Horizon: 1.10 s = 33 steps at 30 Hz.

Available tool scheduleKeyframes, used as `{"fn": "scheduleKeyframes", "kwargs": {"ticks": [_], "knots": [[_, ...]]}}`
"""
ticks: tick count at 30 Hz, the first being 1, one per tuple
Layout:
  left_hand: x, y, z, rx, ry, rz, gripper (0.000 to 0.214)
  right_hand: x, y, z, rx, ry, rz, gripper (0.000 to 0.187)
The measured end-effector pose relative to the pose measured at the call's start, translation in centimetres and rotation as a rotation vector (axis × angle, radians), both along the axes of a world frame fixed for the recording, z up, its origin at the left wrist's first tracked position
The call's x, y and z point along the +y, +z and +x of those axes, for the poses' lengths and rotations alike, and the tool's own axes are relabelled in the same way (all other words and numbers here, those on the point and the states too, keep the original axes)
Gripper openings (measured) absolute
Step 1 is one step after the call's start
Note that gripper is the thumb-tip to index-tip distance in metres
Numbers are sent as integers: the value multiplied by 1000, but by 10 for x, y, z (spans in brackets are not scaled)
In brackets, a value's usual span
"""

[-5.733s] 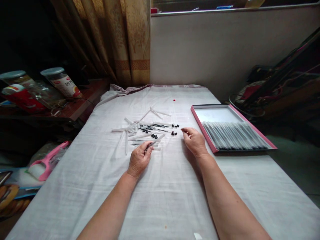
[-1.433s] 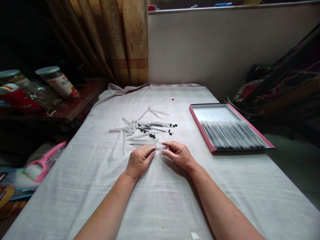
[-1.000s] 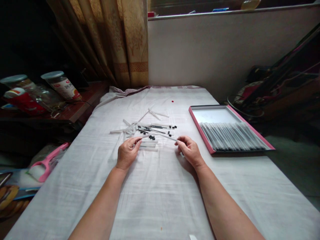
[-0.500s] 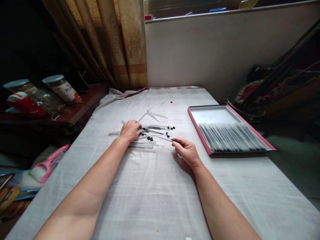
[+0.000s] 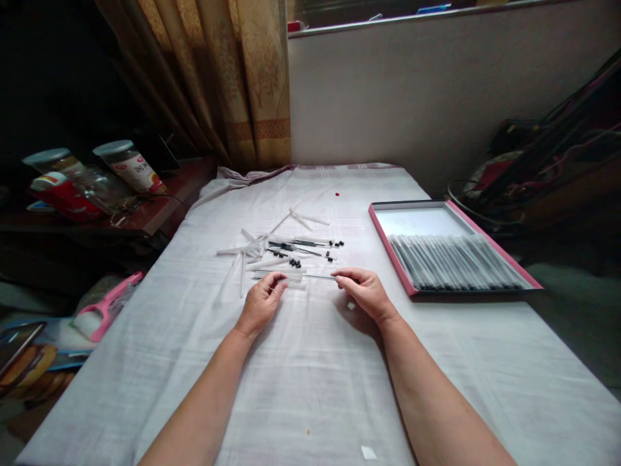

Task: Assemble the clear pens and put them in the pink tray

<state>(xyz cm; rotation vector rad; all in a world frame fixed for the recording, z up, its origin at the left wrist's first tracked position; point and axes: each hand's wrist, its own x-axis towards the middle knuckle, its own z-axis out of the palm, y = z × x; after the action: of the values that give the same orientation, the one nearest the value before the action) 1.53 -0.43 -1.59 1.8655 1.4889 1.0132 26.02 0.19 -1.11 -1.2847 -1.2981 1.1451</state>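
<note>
My left hand [image 5: 264,303] is closed in a pinch on a clear pen barrel [image 5: 295,276], which points toward my right hand. Between thumb and fingers, my right hand [image 5: 361,292] grips a thin pen refill [image 5: 319,277]. The refill's free end meets or lies very near the barrel's open end; I cannot tell whether it is inside. Just beyond the hands lie loose clear barrels [image 5: 242,275], dark refills [image 5: 308,251] and several small black plugs [image 5: 295,263] on the cloth.
A pink-edged box [image 5: 391,254] at right holds a row of clear pens [image 5: 451,262]. A small red piece [image 5: 337,194] lies toward the back of the cloth-covered table [image 5: 272,401]. Jars [image 5: 138,171] stand on a side table at left, above pink-handled scissors [image 5: 107,309].
My left hand has come back from the pile, nearer to me, with a clear pen barrel. My right hand keeps hold of the refill, now level with the barrel. The view has shifted slightly.
</note>
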Motion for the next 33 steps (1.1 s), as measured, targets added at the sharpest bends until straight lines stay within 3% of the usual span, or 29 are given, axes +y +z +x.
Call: {"fn": "scheduleKeyframes", "kwargs": {"ticks": [6, 22, 30, 33], "knots": [[-2, -1, 3, -10, -54, 18, 19, -5, -2, -10, -28, 67, -49, 24], [-3, 0, 3, -6, -68, 53, 18, -5, 0, -9, -17, 53, -115, 26], [-9, -1, 8, -47, -133, 2, 17, -7, 3, -5, -320, 397, 22, 29], [-10, -2, 10, -63, -159, -10, 16, -7, 2, -7, -416, 439, 82, 28]]}}
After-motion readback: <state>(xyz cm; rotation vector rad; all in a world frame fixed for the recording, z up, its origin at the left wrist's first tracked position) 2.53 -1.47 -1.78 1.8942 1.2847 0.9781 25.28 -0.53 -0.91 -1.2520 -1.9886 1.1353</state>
